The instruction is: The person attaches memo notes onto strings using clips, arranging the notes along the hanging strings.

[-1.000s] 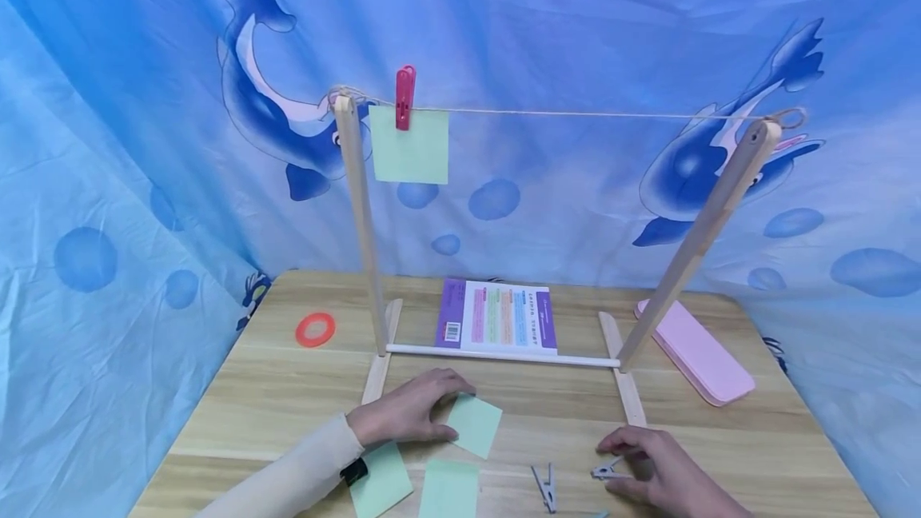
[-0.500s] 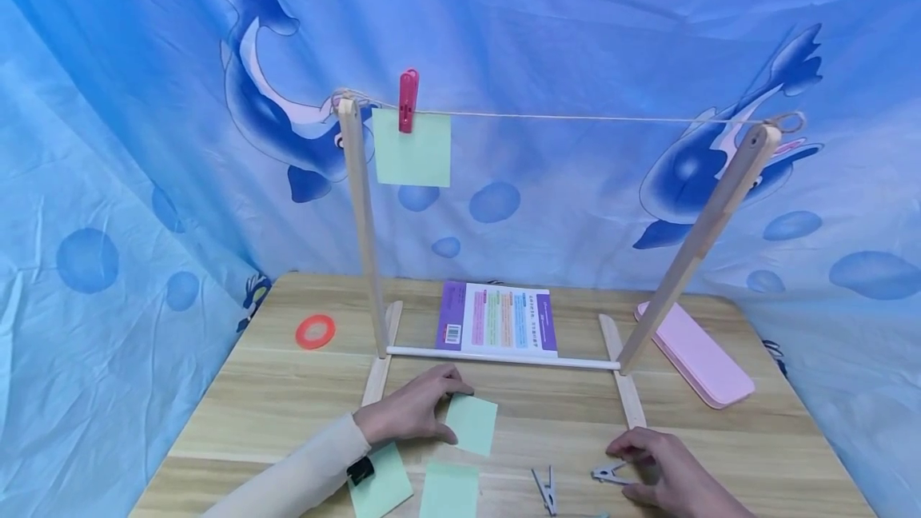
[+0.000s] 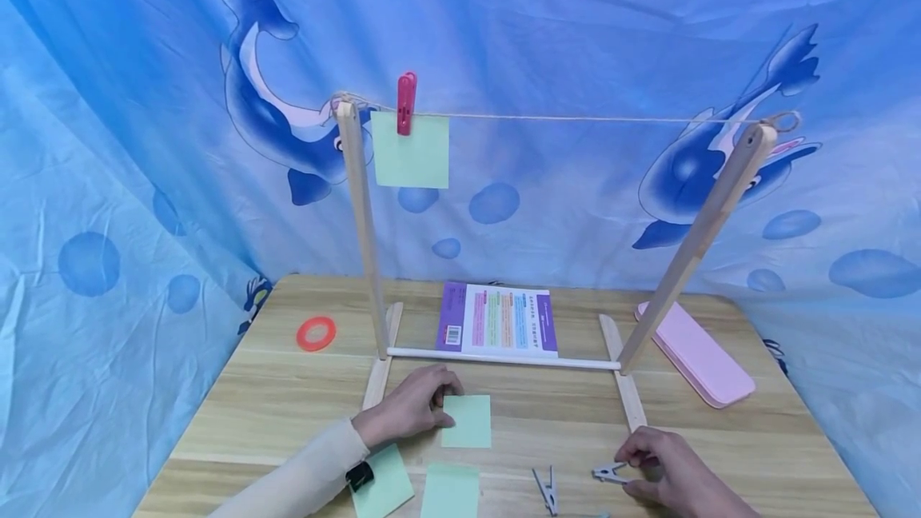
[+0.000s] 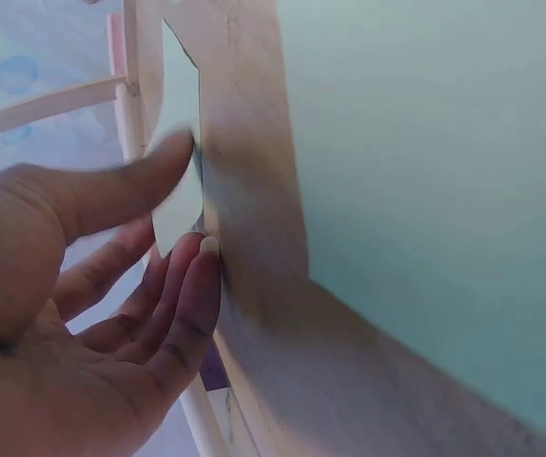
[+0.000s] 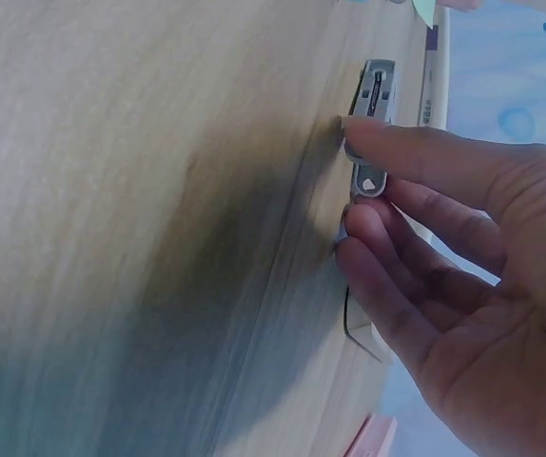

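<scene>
My left hand [image 3: 410, 406] holds a green sticky note [image 3: 468, 422] by its left edge, thumb at the edge and fingers curled around behind it. In the left wrist view the sticky note [image 4: 176, 171] appears edge-on, with the thumb and fingertips beside it. My right hand [image 3: 669, 470] has thumb and fingers around the handle end of a grey clothespin [image 3: 608, 473] low over the table. In the right wrist view the thumb overlaps the clothespin [image 5: 378, 90]. A second grey clothespin [image 3: 548, 492] lies to its left.
Two more green notes [image 3: 449, 494] lie at the front. A wooden frame [image 3: 691, 254] carries a string [image 3: 561, 117], where a red clip [image 3: 406, 102] holds a green note [image 3: 413, 162]. Behind are a book [image 3: 504, 318], pink case [image 3: 705, 358] and orange ring [image 3: 316, 333].
The held sticky note has turned from tilted to square and shifted slightly left with my left hand. My right hand has moved a little right, back to the clothespin's handle end.
</scene>
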`<state>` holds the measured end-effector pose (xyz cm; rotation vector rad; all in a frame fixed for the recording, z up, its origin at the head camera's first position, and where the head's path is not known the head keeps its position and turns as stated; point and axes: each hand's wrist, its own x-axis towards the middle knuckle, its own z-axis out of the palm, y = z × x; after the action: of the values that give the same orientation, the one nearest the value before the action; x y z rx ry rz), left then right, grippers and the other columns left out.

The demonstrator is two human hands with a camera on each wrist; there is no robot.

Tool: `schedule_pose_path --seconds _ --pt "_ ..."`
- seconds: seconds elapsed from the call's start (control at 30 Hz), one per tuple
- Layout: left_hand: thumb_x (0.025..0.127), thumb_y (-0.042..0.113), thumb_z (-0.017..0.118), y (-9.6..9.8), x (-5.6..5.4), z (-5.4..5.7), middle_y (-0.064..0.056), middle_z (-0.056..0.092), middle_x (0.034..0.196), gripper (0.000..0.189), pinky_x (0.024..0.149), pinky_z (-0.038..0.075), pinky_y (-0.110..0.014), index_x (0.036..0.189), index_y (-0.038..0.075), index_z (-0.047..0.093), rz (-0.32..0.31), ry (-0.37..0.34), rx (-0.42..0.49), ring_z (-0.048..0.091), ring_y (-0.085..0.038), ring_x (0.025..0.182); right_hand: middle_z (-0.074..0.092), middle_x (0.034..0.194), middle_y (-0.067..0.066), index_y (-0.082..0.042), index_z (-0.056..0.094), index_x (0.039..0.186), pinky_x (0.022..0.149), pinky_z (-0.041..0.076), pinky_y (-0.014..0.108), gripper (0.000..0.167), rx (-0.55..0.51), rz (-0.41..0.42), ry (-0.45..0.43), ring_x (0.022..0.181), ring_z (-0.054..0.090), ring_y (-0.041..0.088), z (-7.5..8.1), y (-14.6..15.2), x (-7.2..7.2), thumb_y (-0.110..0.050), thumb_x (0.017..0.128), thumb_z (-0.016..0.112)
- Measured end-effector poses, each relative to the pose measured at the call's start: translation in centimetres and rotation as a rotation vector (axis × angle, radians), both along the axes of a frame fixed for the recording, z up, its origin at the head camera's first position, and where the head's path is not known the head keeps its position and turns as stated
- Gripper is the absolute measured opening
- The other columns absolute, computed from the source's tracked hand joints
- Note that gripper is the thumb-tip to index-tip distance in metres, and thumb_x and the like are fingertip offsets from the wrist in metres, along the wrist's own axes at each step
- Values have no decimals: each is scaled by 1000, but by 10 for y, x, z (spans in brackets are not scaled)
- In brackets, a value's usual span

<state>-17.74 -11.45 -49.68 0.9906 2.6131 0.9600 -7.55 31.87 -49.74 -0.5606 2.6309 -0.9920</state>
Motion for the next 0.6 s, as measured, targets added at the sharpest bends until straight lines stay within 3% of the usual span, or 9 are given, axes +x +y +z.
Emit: schedule_pose_path --seconds 0.23,0.6 --pt "87 -1 79 0 -1 -3 -1 69 90 21 67 52 -17 106 7 75 32 -1 28 57 -3 76 70 96 -5 -15 72 102 69 55 20 21 -7 -36 -124 82 59 -4 9 -3 -4 -24 87 84" --pt "92 -4 71 -2 -2 -3 1 72 86 14 68 55 -16 97 7 76 78 -22 77 60 1 75 72 95 -8 -16 73 102 71 58 21 17 -30 -9 -122 83 63 -5 8 -10 -8 -24 90 82"
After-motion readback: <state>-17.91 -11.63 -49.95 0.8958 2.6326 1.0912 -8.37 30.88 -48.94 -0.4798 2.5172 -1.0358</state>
